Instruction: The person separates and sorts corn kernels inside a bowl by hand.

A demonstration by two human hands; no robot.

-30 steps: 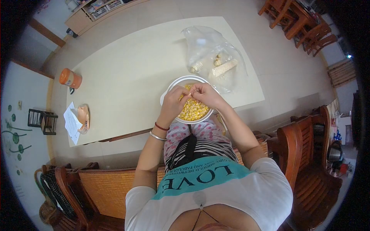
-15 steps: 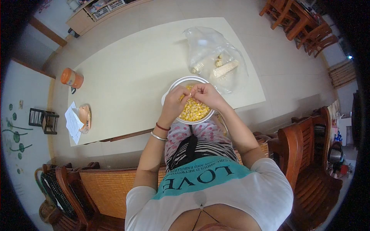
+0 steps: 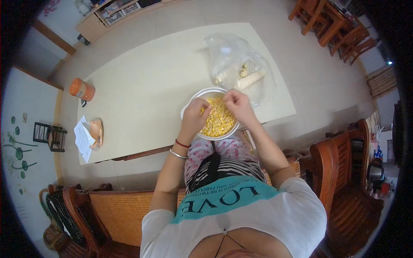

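Observation:
A round silver-rimmed pot (image 3: 209,90) full of loose yellow corn kernels (image 3: 217,122) rests in front of me at the table edge, over my lap. My left hand (image 3: 195,114) is over the pot's left side, thumb and fingers pinched together. Over the upper right rim is my right hand (image 3: 237,105), also closed in a pinch. Whatever is between the fingertips is too small to make out. Beyond the right hand lies a clear plastic bag (image 3: 230,49) holding a bare corn cob (image 3: 251,79) and some smaller cob pieces (image 3: 220,78).
The pale table (image 3: 142,81) carries an orange-lidded jar (image 3: 82,89) at the left, with papers (image 3: 83,139) and an open package (image 3: 97,134) nearer me. A wooden bench (image 3: 116,210) is behind me, and a wooden chair (image 3: 344,176) stands to the right.
My hands, which met over the middle of the pot, have moved apart. The right hand has shifted right toward the rim, uncovering more kernels. The view has tilted slightly.

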